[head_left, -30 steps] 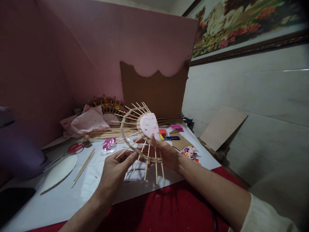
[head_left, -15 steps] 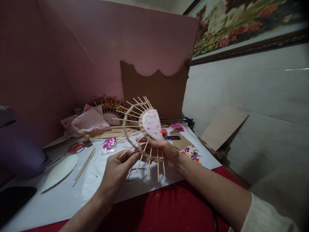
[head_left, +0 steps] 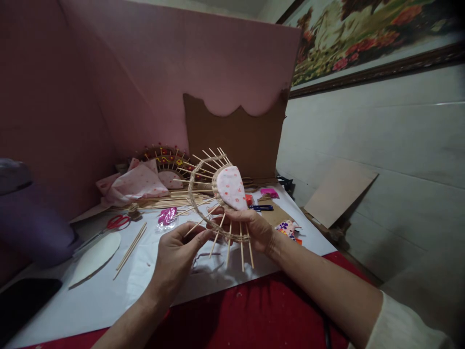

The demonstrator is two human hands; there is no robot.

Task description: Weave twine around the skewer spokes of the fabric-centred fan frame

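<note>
Held up over the table is a fan-like craft piece with a half-round pad (head_left: 231, 188) in pink dotted cloth. Thin wooden sticks (head_left: 228, 247) radiate from its curved edge, and a band of braided jute twine (head_left: 192, 191) runs across them. My right hand (head_left: 256, 230) grips the piece near the pad's lower end, its fingers partly behind the sticks. Thumb and forefinger of my left hand (head_left: 181, 249) pinch the twine band at its lower left. The left hand's other fingers are curled and partly hidden.
On the white tabletop (head_left: 141, 300) lie red-handled scissors (head_left: 118, 222), a white oval piece (head_left: 96, 259), loose sticks (head_left: 130, 250), a blue cutter (head_left: 261, 208) and a purple packet (head_left: 167, 216). Behind them are pink dotted cloth (head_left: 132, 183), a finished-looking fan (head_left: 170, 162) and a cardboard sheet (head_left: 234, 138).
The whole view has shifted slightly. The craft piece sits a little further right and lower in view; both hands keep nearly the same hold.
</note>
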